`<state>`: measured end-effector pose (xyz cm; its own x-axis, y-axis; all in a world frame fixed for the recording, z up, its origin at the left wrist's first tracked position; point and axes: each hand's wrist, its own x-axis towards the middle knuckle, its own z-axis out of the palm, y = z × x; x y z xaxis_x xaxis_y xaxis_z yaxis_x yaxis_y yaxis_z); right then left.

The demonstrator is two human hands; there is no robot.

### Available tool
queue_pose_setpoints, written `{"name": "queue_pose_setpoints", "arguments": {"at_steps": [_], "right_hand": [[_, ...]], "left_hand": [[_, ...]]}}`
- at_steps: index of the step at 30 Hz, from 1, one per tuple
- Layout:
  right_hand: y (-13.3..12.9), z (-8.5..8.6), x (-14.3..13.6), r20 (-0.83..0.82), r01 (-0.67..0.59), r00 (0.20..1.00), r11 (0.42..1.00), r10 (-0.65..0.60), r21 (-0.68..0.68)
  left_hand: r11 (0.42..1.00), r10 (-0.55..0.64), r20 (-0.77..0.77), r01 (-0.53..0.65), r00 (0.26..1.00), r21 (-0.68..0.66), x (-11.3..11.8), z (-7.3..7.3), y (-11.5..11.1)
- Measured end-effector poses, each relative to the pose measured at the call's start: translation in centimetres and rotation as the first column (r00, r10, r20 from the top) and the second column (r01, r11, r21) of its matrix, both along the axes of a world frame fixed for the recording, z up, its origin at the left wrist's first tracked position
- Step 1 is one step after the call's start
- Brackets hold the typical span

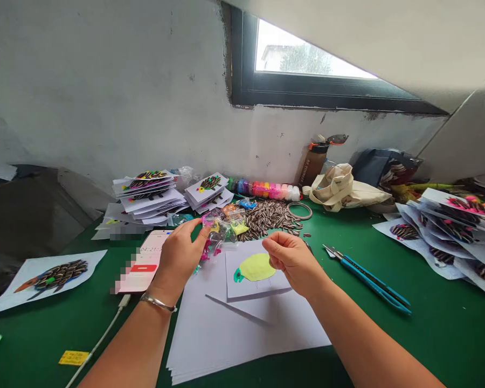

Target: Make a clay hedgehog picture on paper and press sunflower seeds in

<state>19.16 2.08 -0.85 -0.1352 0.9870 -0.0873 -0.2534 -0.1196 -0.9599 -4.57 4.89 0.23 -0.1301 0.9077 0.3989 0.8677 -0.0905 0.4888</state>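
Note:
My left hand is among the small clear plastic bags of coloured clay, its thumb and fingers closing on a bag with bright pink clay. My right hand is held in a pinch over the right edge of a white card; whatever lies between its fingertips is hidden. On that card is a flat yellow clay body with a green clay head and thin drawn legs. Beneath the card lie white paper sheets.
Sunflower seeds are heaped behind the card, beside a tape ring. Blue tweezers lie to the right. A phone with a cable is at left. Finished-looking seed pictures are stacked left and right. A bottle stands behind.

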Motion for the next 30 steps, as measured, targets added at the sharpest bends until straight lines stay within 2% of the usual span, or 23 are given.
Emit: {"name": "queue_pose_setpoints", "arguments": {"at_steps": [7,11,14,19,25,30], "right_hand": [[0.0,0.3,-0.3,-0.001,0.005,1.000,0.997,-0.005,-0.082],[0.0,-0.1,-0.2,0.197,-0.018,0.980,0.999,0.013,0.026],[0.0,-0.3,-0.1,0.214,-0.002,0.977,0.997,-0.014,0.073],[0.0,-0.6,-0.5,0.116,-0.025,0.993,1.000,0.023,0.019],[-0.1,-0.4,-0.4,0.298,-0.013,0.955,0.996,-0.015,0.093],[-0.1,-0.5,-0.5,0.212,-0.021,0.977,0.996,0.003,0.082]], "left_hand": [[0.999,-0.019,0.184,0.013,0.983,0.031,0.4,0.4,-0.4],[1.000,-0.026,0.234,0.021,0.972,0.023,0.4,0.4,-0.5],[0.999,-0.040,0.236,0.038,0.971,0.015,0.5,0.5,-0.6],[0.999,-0.054,0.232,0.050,0.971,0.021,0.8,0.6,-0.8],[0.997,-0.079,0.221,0.076,0.972,0.023,1.0,0.6,-1.0],[0.996,-0.085,0.205,0.089,0.975,-0.012,1.2,0.5,-1.1]]}}
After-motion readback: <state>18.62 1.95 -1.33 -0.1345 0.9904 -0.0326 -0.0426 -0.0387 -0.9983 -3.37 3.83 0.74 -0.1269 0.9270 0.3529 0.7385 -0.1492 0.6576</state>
